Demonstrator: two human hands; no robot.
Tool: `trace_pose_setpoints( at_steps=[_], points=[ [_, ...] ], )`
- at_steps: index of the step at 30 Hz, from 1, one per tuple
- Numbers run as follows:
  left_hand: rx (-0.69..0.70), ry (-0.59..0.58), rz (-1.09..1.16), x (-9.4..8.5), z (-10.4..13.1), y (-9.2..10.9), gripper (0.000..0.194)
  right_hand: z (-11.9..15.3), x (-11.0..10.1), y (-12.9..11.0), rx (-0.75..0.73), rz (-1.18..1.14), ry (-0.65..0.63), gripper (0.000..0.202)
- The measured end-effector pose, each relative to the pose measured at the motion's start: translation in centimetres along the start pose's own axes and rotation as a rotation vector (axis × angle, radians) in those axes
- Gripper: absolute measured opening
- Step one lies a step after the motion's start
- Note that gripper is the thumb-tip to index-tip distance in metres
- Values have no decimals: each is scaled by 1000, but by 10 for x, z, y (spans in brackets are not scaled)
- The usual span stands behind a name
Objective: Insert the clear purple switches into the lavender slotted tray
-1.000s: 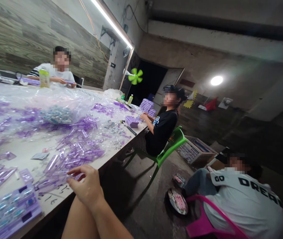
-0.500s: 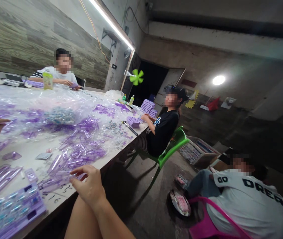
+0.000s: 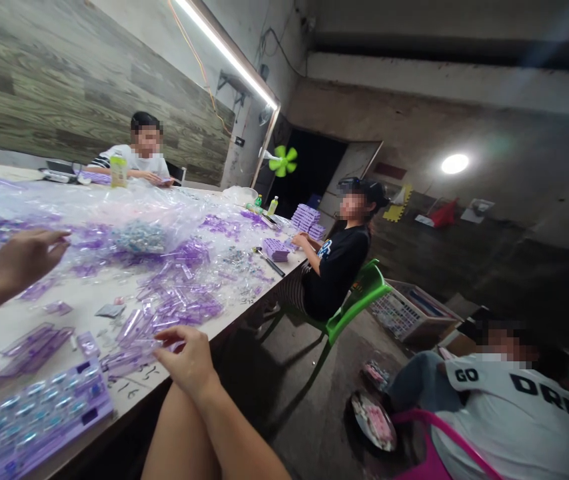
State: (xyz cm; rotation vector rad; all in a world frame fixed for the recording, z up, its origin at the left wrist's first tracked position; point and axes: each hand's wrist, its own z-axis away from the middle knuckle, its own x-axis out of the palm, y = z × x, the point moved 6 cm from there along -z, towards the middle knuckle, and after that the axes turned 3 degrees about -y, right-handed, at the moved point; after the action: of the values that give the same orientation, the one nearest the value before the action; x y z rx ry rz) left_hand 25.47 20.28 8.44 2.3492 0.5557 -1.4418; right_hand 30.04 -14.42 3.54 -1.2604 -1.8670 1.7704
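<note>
My left hand [image 3: 22, 261] is over the left part of the table, fingers stretched forward and the thumb a little apart, with nothing visible in it. Purple clear plastic pieces and a plastic bag lie around it. My right hand [image 3: 187, 357] hovers at the table edge above my leg. Its thumb and index finger are bent toward each other; whatever they hold is too small to name. Right beside those fingertips is a heap of long clear purple plastic parts [image 3: 174, 303]. A purple tray [image 3: 99, 393] filled with rows of shiny blue-and-silver pieces sits at the near left.
Clear plastic bags [image 3: 79, 200] and a pile of small silvery-blue parts [image 3: 139, 237] cover the table's middle. Across it a person in white handles a purple piece. Another person sits on a green chair [image 3: 359, 300] by stacked purple trays [image 3: 307, 220]. A third sits at the lower right.
My left hand has come further into view, moving right over the table, its thumb looking more apart. My right hand stays nearly in the same pose. The whole view has shifted slightly.
</note>
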Motion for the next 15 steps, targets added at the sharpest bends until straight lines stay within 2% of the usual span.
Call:
trace_pose_setpoints(
  at_steps=[4, 7, 11, 15],
  points=[
    [-65, -46, 124, -7, 7, 18, 54, -7, -2, 8, 31, -64, 3, 23],
    [-99, -120, 334, -10, 29, 44, 51, -10, -1, 12, 44, -101, 12, 24],
    [-133, -196, 743, -9, 88, 85, 55, -12, -2, 16, 64, -171, 53, 27],
    [-157, -325, 976, 4, 150, 120, 76, -11, -8, 17, 66, -157, 142, 25]
  ],
)
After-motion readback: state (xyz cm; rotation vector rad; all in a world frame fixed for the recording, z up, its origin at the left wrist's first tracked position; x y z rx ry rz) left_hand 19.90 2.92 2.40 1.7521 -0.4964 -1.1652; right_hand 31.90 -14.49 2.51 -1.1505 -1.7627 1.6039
